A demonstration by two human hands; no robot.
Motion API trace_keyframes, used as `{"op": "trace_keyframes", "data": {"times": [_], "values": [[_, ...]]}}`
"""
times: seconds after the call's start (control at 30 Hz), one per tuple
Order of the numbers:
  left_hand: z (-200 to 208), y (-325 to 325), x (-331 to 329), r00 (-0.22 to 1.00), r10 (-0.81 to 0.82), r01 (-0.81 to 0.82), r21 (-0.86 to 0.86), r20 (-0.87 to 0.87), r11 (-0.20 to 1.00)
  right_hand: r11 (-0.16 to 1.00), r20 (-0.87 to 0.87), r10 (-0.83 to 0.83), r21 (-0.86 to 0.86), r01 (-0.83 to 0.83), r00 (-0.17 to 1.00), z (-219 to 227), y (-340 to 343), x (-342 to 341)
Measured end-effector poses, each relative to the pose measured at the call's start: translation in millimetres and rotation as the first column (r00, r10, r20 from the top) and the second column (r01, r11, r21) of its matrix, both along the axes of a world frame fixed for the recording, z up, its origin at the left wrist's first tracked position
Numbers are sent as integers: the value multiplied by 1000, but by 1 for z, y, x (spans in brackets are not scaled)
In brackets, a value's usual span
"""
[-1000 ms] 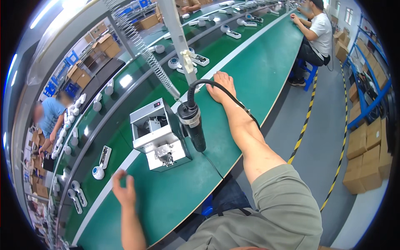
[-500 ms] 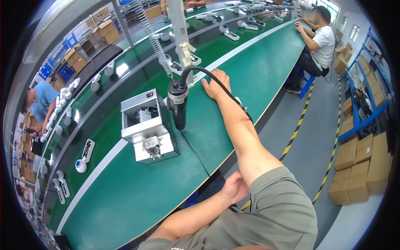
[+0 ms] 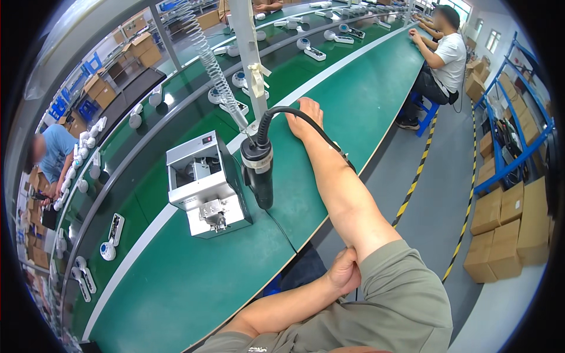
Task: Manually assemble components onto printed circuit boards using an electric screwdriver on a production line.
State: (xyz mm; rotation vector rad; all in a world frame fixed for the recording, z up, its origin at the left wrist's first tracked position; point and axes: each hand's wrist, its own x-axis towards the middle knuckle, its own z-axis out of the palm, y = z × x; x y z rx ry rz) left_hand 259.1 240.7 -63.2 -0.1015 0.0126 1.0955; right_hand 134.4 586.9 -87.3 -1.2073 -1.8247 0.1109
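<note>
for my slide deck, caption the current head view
Right hand on green workbench, left hand against right arm, black tool hanging from a spring.

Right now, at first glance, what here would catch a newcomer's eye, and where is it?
Most likely the black cylindrical tool below a coiled spring near the centre, just right of the boxy silver machine on the green table. Then perhaps the right hand resting farther along the table, and the left hand against the right arm, near the sleeve.

No readable text; label [image 3: 265,162] on black hanging tool [image 3: 265,189] illegible.
</note>
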Motion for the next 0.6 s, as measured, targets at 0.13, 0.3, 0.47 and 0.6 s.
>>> {"op": "trace_keyframes", "data": {"times": [0.13, 0.3, 0.47, 0.6], "values": [[-6, -4, -2, 994, -2, -2, -33, -108, 999, 1000, -1, 10, -3, -10, 1000, 2, 0, -1], [3, -7, -10, 987, -13, -1, -85, -162, 996, 1000, -3, 0, 12, 0, 1000, 2, 1, 1], [-6, -9, -15, 989, -135, 130, 83, 56, 988, 1000, -78, -30, -9, 29, 997, 1, 3, 2], [-14, -9, -6, 984, -175, 167, 170, 35, 971, 999, -132, 8, -43, -14, 991, 0, 4, 4]]}}
